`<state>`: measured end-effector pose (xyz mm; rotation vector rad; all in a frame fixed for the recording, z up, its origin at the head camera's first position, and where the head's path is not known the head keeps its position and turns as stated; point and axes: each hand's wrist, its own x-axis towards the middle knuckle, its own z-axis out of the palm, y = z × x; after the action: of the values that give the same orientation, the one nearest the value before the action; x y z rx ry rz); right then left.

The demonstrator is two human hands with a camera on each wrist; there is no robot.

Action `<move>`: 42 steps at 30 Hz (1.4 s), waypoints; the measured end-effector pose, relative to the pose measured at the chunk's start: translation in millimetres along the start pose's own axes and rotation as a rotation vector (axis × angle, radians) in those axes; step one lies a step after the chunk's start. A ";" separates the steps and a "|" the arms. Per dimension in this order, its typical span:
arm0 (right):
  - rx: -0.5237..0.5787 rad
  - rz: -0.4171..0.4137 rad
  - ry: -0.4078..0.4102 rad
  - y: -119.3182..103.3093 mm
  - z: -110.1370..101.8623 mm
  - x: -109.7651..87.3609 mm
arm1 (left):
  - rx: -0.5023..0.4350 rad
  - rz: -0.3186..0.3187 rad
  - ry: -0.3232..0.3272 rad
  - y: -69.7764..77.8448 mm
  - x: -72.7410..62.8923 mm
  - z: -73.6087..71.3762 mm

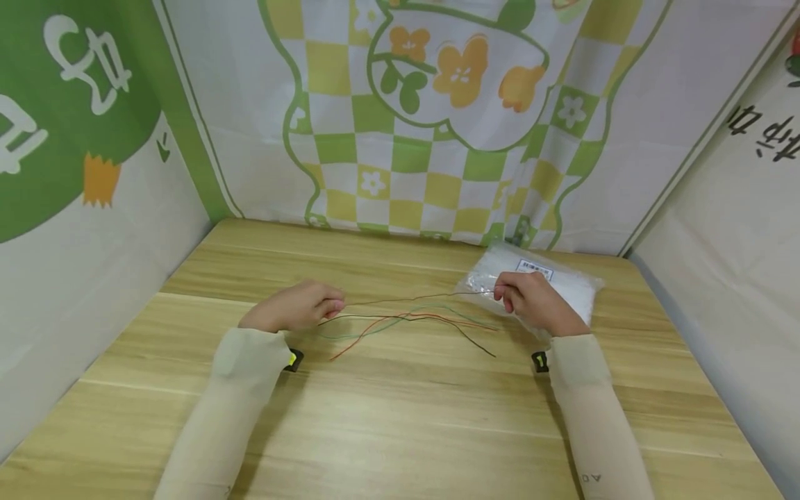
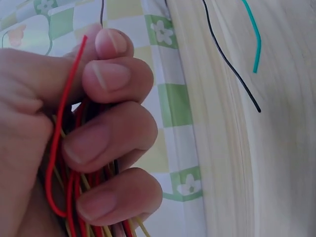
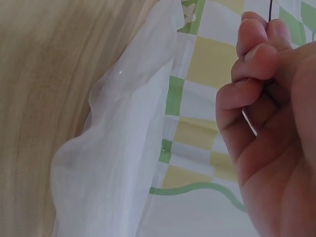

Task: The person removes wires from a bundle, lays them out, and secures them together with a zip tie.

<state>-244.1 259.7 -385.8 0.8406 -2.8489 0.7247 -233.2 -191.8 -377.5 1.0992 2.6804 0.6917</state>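
The hands hold a thin dark wire (image 1: 415,298) stretched left to right over the far half of the surface (image 1: 400,417), its long axis roughly along the far edge. The left hand (image 1: 300,305) pinches one end, fingers curled round a wire bundle (image 2: 70,202); the right hand (image 1: 537,298) pinches the other. Red (image 1: 359,339), green (image 2: 258,37) and black wires (image 2: 224,57) lie crossing, mostly sideways. A plastic bag (image 1: 571,292) lies near the far right corner.

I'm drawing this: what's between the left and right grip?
A thin wire stretches from the left grip to the right grip; red, green and black wires cross on the table below. The head view shows this.
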 end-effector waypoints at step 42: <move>0.031 0.081 -0.160 5.8 13.6 4.5 | 0.196 -0.229 0.036 -23.7 -6.5 9.0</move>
<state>-250.3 255.4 -399.3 0.8273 -3.0366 0.7449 -240.4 -207.9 -396.8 0.8051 2.8920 0.4211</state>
